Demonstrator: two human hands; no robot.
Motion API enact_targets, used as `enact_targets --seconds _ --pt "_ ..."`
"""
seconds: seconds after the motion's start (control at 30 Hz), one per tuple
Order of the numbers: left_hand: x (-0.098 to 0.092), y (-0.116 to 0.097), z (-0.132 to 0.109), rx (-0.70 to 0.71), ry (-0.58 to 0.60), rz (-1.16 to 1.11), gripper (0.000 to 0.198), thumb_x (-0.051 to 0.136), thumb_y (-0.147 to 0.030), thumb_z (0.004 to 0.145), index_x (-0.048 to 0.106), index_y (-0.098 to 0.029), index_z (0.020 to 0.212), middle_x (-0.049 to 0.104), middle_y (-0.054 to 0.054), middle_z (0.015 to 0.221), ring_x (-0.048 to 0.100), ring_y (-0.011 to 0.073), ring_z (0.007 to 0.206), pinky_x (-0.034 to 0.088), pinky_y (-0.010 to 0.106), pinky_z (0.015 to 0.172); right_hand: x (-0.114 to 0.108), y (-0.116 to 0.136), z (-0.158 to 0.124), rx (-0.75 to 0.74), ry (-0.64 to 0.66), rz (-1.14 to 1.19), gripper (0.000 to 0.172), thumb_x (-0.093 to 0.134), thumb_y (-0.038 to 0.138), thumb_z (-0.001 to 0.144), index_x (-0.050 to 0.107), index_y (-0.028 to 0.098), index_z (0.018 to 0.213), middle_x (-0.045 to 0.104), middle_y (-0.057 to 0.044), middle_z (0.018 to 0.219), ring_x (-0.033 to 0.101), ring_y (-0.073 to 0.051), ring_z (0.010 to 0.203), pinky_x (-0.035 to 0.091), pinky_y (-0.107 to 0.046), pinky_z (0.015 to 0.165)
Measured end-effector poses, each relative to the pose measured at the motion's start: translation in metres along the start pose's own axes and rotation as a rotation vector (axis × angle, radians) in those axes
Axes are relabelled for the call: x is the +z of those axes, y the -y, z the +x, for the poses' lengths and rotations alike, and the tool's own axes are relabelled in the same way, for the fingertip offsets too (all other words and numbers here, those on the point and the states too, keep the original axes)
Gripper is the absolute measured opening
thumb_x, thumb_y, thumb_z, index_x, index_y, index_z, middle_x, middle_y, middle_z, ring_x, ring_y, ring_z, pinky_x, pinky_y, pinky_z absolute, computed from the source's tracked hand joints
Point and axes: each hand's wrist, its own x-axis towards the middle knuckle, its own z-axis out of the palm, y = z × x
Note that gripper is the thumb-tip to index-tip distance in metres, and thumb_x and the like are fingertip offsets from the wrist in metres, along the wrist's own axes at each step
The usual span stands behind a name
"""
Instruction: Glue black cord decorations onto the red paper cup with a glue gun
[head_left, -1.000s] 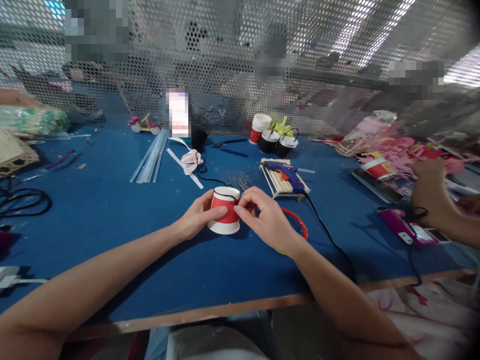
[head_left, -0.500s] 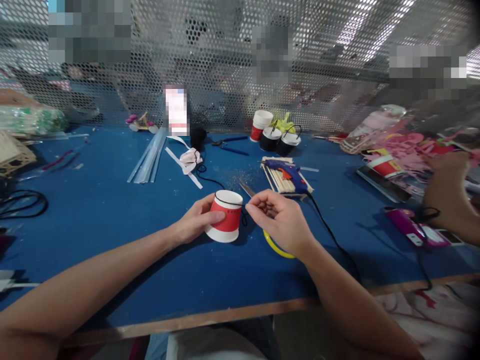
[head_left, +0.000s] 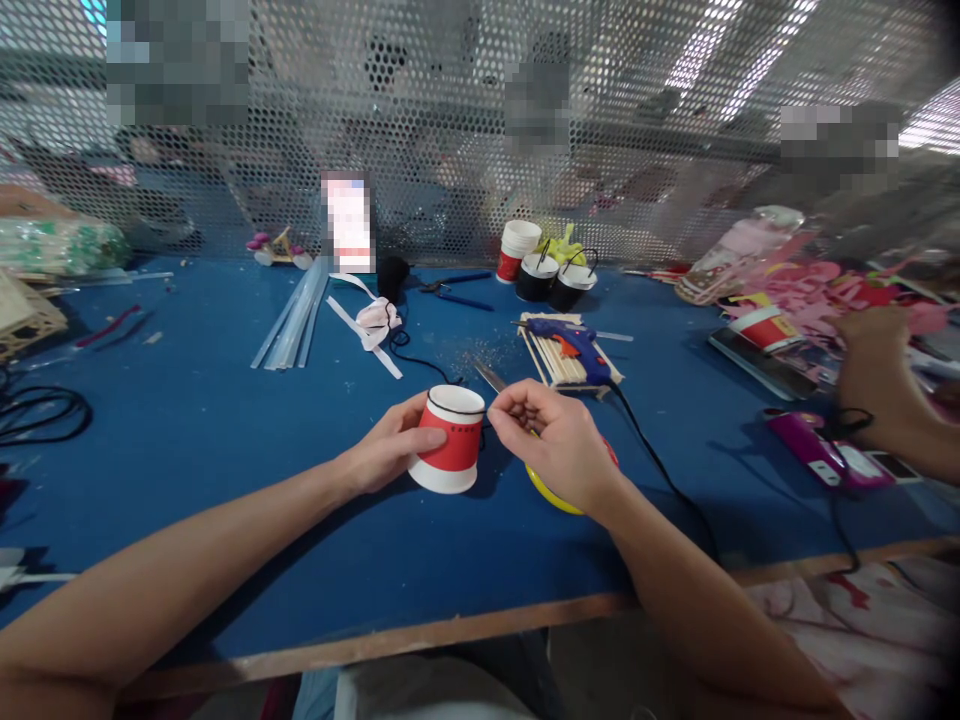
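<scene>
My left hand (head_left: pixel 394 440) is closed around the left side of a red and white paper cup (head_left: pixel 459 452), its thumb across the red band. The cup stands with its narrower end up. Black yarn (head_left: pixel 456 408) runs around that upper end, and my right hand (head_left: pixel 551 430) pinches the yarn just right of the cup. Beneath my right hand lie scissors (head_left: pixel 553 492) with yellow and red handles; their blade tip pokes out beyond the fingers. A black yarn strand trails back from the cup to a black yarn ball (head_left: pixel 392 276).
A blue glue gun (head_left: pixel 570 345) rests on a craft-stick piece, its cable running toward the table's front edge. Behind are pliers (head_left: pixel 457 288), stacked cups (head_left: pixel 517 250), clear glue sticks (head_left: pixel 292 325) and a ribbon roll (head_left: pixel 377 320). At right, another person's arm (head_left: pixel 885 390) reaches toward pink strips.
The yarn around the cup's upper end now sits closer and more level. My right hand has shifted slightly left; the cup stays in my left hand.
</scene>
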Motion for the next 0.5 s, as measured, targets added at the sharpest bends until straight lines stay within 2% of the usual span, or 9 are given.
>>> enact_targets --seconds 0.17,0.27,0.37,0.5 --pt "-0.0001 0.0001 -0.0008 -0.008 0.021 -0.017 0.041 0.071 -0.028 0.066 0.06 -0.015 0.104 0.068 0.01 0.094 0.063 0.021 0.082 0.048 0.032 0.076 0.0004 -0.0002 -0.0006 -0.002 0.018 0.026 0.005 0.053 0.024 0.081 0.054 0.021 0.077 0.055 0.002 0.066 0.05 -0.009 0.058 0.042 -0.021 0.052" --pt "-0.0001 0.0002 -0.0004 -0.024 0.014 -0.032 0.042 0.071 -0.028 0.066 0.061 -0.015 0.104 0.068 0.01 0.094 0.063 0.0216 0.082 0.048 0.033 0.075 0.0003 -0.0013 -0.0004 0.014 0.04 0.076 0.007 0.053 0.027 0.082 0.054 0.022 0.086 0.055 0.002 0.068 0.051 -0.01 0.059 0.042 -0.022 0.054" --pt "0.0003 -0.0005 -0.0002 -0.045 -0.004 -0.046 0.044 0.072 -0.029 0.063 0.061 -0.015 0.103 0.068 0.01 0.094 0.063 0.0215 0.08 0.048 0.033 0.073 -0.0009 -0.0017 0.0008 0.014 0.085 0.132 0.015 0.053 0.028 0.082 0.056 0.022 0.096 0.052 0.003 0.066 0.046 -0.009 0.056 0.04 -0.022 0.052" --pt "0.0014 -0.0018 -0.0008 -0.083 0.004 -0.053 0.047 0.072 -0.032 0.062 0.061 -0.014 0.104 0.068 0.011 0.092 0.064 0.0239 0.08 0.049 0.036 0.074 -0.0039 0.001 0.0038 0.055 0.145 0.203 0.018 0.053 0.029 0.082 0.059 0.021 0.097 0.047 0.005 0.061 0.042 -0.008 0.052 0.037 -0.022 0.049"
